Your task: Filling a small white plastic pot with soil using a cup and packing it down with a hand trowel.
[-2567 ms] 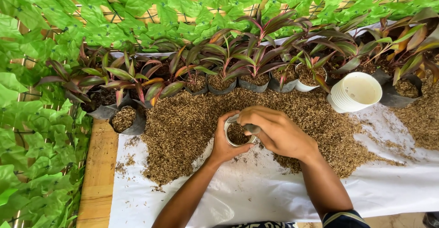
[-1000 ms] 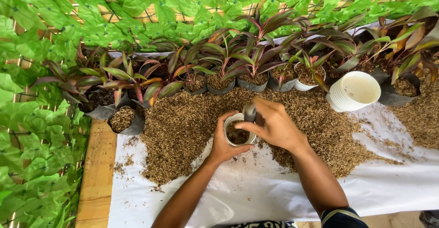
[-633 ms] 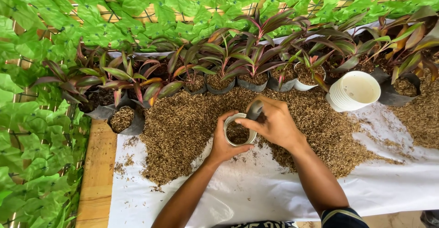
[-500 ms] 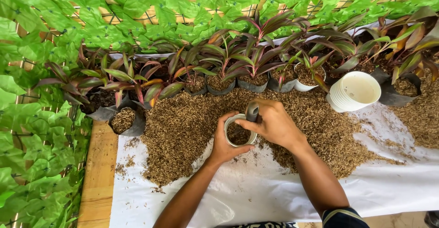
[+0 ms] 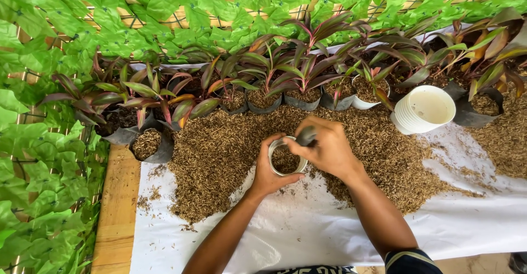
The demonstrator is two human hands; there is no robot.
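Observation:
My left hand (image 5: 269,176) wraps around a small white cup (image 5: 286,160) part-filled with brown husk, standing on the white sheet (image 5: 307,230). My right hand (image 5: 329,149) is closed on a grey scoop-like tool (image 5: 305,136), whose end tilts over the cup's far rim. Both hands sit at the near edge of a wide heap of brown husk (image 5: 219,153).
A row of potted red-green plants (image 5: 285,82) lines the back, in front of green leaf netting. A stack of white cups (image 5: 425,111) lies on its side at right. A husk-filled black bag (image 5: 149,143) stands at left by the wooden table edge (image 5: 118,208).
My right hand lifted the grey tool up from inside the cup, then tipped it over the rim again. My left hand and the cup stayed put.

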